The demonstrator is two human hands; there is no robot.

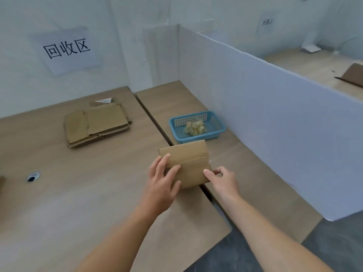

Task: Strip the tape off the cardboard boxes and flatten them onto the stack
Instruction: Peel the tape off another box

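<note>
A small brown cardboard box [188, 158] stands on the wooden table across the gap between two tabletops, with clear tape along its top seam. My left hand [162, 179] holds its left end, fingers spread over the top and front. My right hand [222, 178] is at the box's right front corner, thumb and fingers pinching at the tape end there. A stack of flattened cardboard [96, 124] lies further back on the left.
A blue plastic basket [214, 132] with a wad of crumpled tape [195, 127] stands just behind the box. A white divider panel [275, 114] runs along the right. A cable hole [32, 176] sits in the left tabletop. A paper sign [66, 49] hangs on the wall.
</note>
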